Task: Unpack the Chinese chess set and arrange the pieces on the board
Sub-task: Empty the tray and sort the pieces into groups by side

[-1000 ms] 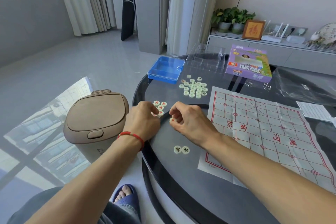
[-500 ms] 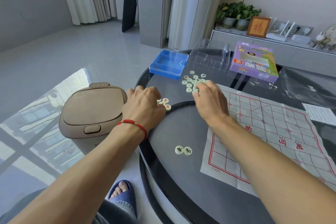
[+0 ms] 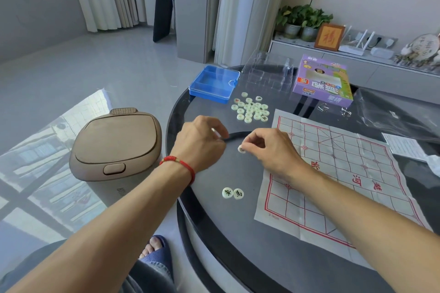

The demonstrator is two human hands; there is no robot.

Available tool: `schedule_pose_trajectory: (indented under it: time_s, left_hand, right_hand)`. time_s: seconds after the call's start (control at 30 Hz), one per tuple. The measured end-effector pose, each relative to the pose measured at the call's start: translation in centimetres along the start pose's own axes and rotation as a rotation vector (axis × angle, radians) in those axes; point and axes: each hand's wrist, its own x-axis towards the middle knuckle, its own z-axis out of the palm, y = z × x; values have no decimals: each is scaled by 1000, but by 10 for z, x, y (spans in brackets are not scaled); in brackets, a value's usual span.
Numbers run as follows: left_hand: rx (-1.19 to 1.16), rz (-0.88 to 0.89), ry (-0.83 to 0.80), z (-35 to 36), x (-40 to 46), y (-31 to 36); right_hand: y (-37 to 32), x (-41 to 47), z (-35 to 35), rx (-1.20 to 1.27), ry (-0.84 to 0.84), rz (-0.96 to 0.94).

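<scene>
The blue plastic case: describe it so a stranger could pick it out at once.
Start at the round dark glass table and look to its far left edge. There the blue plastic case lies flat, just beyond the loose pile of pale chess pieces. It is the only solid blue thing there; the clear plastic tray to its right is see-through.

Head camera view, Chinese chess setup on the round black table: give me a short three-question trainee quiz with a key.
1. True or false: pieces already stand on the white paper board with red grid lines.
2. What does the right hand pinch?
3. Which lies nearest the heap of pale round pieces: A, blue plastic tray; B, tan lidded bin?

Key: 1 false. 2 one pale round chess piece. 3 A.
</scene>
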Motion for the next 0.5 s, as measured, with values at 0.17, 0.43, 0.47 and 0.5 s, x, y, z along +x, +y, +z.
schedule_pose_trajectory:
  time_s: [0.17, 0.43, 0.47, 0.5]
  left_hand:
    - [-120, -24, -107, 15, -10, 0]
    - [-88, -5, -100, 16, -17, -5]
    - [-49, 8, -111, 17, -17, -5]
    - [-22, 22, -138, 19, -18, -5]
  right_hand:
    - [-14, -23, -3, 446, -70, 117]
    - [-8, -1, -14, 115, -63, 32]
    - [0, 12, -20, -97, 9, 6]
    - [7, 24, -25, -301, 63, -10]
